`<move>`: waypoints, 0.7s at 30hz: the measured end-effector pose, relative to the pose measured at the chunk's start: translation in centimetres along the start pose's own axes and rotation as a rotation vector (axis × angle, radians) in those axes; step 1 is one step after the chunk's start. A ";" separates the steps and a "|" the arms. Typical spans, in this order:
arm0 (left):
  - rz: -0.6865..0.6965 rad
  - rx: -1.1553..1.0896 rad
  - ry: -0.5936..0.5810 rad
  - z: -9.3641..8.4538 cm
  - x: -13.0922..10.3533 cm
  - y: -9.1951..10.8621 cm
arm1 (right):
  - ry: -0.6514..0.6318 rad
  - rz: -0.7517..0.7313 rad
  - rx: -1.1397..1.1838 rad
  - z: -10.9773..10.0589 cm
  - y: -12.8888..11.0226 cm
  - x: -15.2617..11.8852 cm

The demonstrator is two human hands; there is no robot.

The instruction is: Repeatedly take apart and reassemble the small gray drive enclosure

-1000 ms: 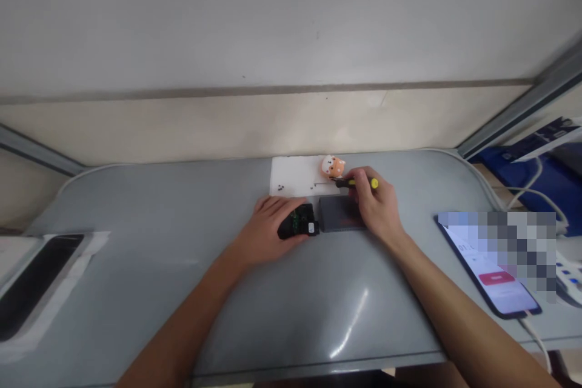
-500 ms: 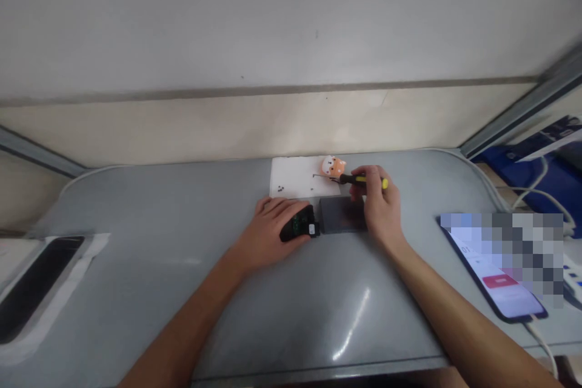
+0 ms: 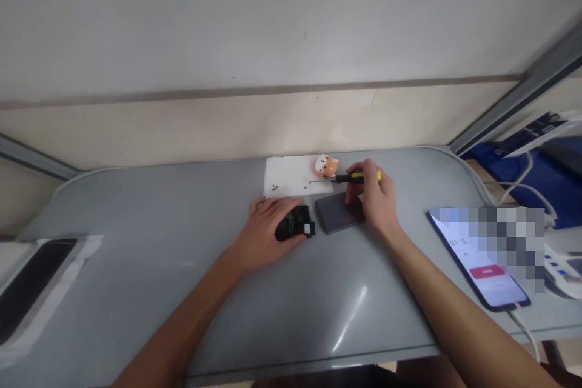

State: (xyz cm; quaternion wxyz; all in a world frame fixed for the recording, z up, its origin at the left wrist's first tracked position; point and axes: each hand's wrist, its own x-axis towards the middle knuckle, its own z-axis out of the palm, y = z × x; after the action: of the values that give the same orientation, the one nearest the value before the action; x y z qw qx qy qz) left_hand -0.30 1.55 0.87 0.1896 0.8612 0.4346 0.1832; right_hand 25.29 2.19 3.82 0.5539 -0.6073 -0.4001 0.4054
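My left hand (image 3: 261, 230) rests on the grey table and holds a small black device (image 3: 294, 224) with a green circuit board showing. My right hand (image 3: 373, 200) grips a yellow-and-black screwdriver (image 3: 352, 177) whose thin shaft points left over a white sheet (image 3: 291, 179). The fingers of that hand also touch the far end of a flat dark grey cover (image 3: 339, 213), which lies just right of the device, turned at an angle. Several tiny dark screws (image 3: 274, 187) sit on the white sheet.
A small orange-and-white figurine (image 3: 325, 165) stands at the sheet's right end. A lit phone (image 3: 477, 260) with a cable lies at the right. A dark phone (image 3: 27, 282) on white wrapping lies at the far left. Blue items and white cables sit beyond the table's right edge.
The dark grey cover has turned at an angle, away from the black device. My right hand has shifted a little left with the screwdriver. My left hand stays on the device.
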 end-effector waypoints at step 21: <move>-0.018 -0.005 -0.021 0.0 0.0 0.2 | -0.094 0.094 0.057 -0.5 -1.0 -0.1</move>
State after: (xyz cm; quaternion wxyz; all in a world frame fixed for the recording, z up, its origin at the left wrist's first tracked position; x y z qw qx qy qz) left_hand -0.15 1.44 0.97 0.1978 0.8587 0.4397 0.1735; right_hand 25.64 1.97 4.85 0.5319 -0.5895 -0.3849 0.4705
